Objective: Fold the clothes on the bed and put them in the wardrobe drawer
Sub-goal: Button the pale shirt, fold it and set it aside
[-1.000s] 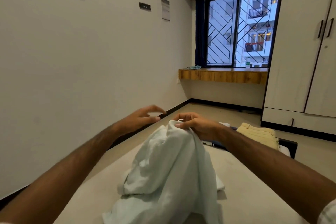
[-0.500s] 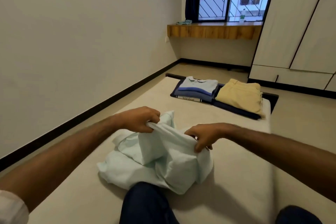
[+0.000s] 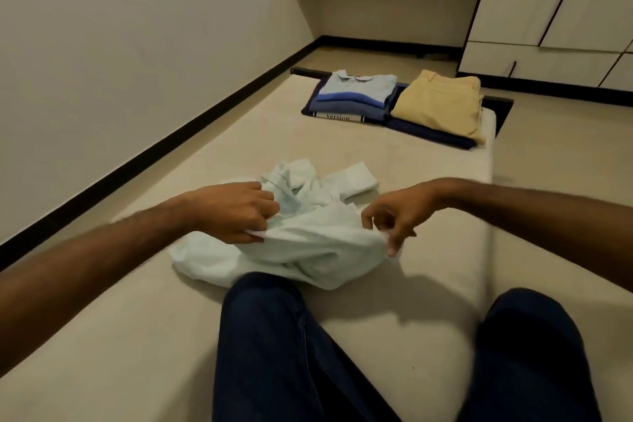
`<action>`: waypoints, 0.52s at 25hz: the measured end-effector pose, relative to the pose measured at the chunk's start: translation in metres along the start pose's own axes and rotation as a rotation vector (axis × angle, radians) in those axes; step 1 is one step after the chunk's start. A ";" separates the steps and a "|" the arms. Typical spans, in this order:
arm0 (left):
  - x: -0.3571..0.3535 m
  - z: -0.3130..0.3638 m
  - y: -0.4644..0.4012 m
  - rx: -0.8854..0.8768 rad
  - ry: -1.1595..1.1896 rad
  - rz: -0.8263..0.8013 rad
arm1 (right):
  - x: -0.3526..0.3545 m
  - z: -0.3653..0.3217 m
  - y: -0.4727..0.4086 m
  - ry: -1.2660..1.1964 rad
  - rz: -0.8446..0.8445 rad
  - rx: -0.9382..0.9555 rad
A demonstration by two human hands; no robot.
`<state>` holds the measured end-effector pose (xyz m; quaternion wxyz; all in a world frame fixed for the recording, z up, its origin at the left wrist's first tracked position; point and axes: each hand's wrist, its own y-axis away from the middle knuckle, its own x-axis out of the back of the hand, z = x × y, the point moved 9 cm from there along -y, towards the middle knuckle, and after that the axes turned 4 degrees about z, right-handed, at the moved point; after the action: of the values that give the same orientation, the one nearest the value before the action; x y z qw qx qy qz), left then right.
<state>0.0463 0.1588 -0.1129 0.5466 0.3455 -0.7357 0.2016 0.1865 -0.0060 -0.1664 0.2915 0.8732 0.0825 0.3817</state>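
- On the left, our left hand (image 3: 236, 212) grips a bunched edge of the pale mint shirt (image 3: 301, 243), fingers curled tight round the cloth — a firm hold at the garment's near-left side.
- The shirt itself lies crumpled on the beige mattress (image 3: 428, 301), just beyond our knees in dark jeans (image 3: 281, 346); a cuff or sleeve end pokes out at its far side. We judge it is not yet spread flat, so the step in hand is the start of folding this one piece.
- To the right, our right hand (image 3: 394, 219) pinches the shirt's right edge between thumb and fingertips, a narrow grip with the other fingers loosely bent.
- Next, as we read it, both hands need to pull apart and lay the cloth smooth before any fold — the creases look deep.
- Farther off and right, a folded stack of blue shirts (image 3: 356, 94) and folded khaki trousers (image 3: 442, 101) sit near the mattress's far end, touching side by side.
- At the far right stands the wardrobe (image 3: 548, 10), its lower drawer (image 3: 534, 62) closed, well apart from the clothes.
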 end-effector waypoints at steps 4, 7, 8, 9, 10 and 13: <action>-0.001 0.037 -0.019 -0.172 0.014 0.044 | -0.017 0.019 -0.013 -0.021 0.102 0.029; 0.001 0.032 -0.022 -0.102 0.082 0.034 | -0.011 0.034 -0.019 -0.129 0.359 0.039; 0.005 0.027 -0.020 -0.075 0.060 0.043 | -0.018 0.038 -0.023 -0.074 0.344 0.031; 0.009 0.023 -0.017 -0.060 0.041 0.050 | -0.026 0.043 -0.027 0.034 0.325 0.008; 0.010 0.020 -0.012 -0.057 0.028 0.046 | -0.031 0.050 -0.031 0.145 0.324 -0.017; 0.009 0.018 -0.004 -0.056 0.011 0.036 | -0.016 0.068 -0.032 0.042 0.515 -0.084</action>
<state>0.0357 0.1412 -0.1107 0.5564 0.3154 -0.7441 0.1929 0.2259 -0.0164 -0.2310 0.2190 0.8444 -0.1524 0.4645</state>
